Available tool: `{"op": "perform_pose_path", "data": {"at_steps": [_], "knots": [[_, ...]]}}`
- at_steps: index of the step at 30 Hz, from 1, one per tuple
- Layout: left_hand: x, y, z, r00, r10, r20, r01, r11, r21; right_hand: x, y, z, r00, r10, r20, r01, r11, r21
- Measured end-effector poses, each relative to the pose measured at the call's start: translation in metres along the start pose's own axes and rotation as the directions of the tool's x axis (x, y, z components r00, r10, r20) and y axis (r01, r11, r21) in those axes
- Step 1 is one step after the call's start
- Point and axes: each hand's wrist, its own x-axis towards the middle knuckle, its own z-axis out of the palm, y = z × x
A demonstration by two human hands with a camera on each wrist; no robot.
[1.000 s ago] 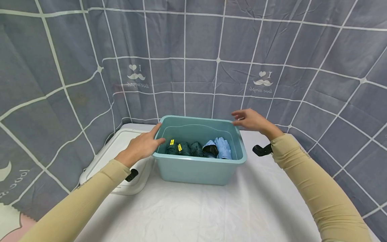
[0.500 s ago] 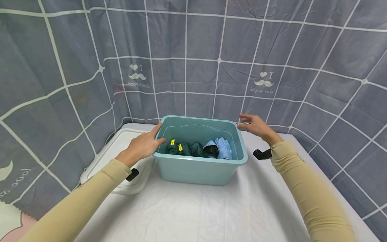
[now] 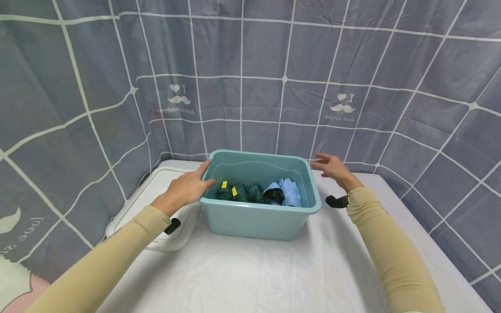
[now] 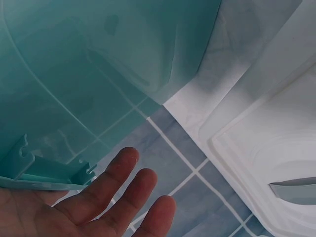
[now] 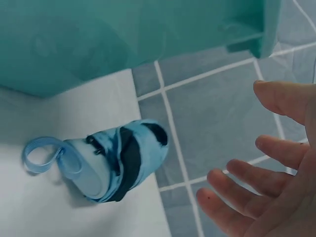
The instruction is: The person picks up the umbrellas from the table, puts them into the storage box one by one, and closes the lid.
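A blue-green plastic storage bin [image 3: 250,221] stands on the white table. Inside lie several folded umbrellas: dark green ones [image 3: 240,193] with yellow tags on two, and blue ones [image 3: 289,192] at the right. My left hand [image 3: 185,187] rests on the bin's left rim, thumb over the inside; its other fingers [image 4: 140,190] extend loosely outside in the left wrist view. My right hand [image 3: 332,167] hovers beside the far right corner, fingers spread, holding nothing. Near it, a folded light blue umbrella [image 5: 123,160] with a wrist loop lies on the table, hidden in the head view.
A white lid [image 3: 156,187] lies flat left of the bin, partly under my left arm. Grey checked curtains [image 3: 258,100] hang close behind the table and along both sides.
My right hand has moved right and slightly nearer, from above the bin's far right corner to outside it. The left hand stays on the left rim.
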Motion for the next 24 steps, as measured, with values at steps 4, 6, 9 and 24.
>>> {"op": "perform_pose_path", "data": {"at_steps": [4, 6, 9, 24], "knots": [[0.001, -0.001, 0.001, 1.0, -0.005, 0.001, 0.005, 1.0, 0.006, 0.004, 0.009, 0.004, 1.0, 0.026, -0.008, -0.026, 1.0, 0.002], [0.001, -0.001, 0.001, 1.0, -0.008, 0.001, 0.008, 1.0, 0.008, 0.006, 0.012, 0.005, 0.999, 0.034, -0.013, -0.035, 0.999, -0.004], [0.002, -0.001, 0.001, 1.0, -0.009, 0.002, 0.009, 1.0, 0.009, 0.008, 0.017, 0.008, 0.998, 0.053, -0.023, -0.053, 0.999, -0.009], [0.0, 0.0, 0.0, 1.0, -0.003, 0.0, 0.003, 1.0, 0.003, 0.018, 0.037, 0.025, 0.996, 0.088, -0.012, -0.088, 0.996, -0.022]]}}
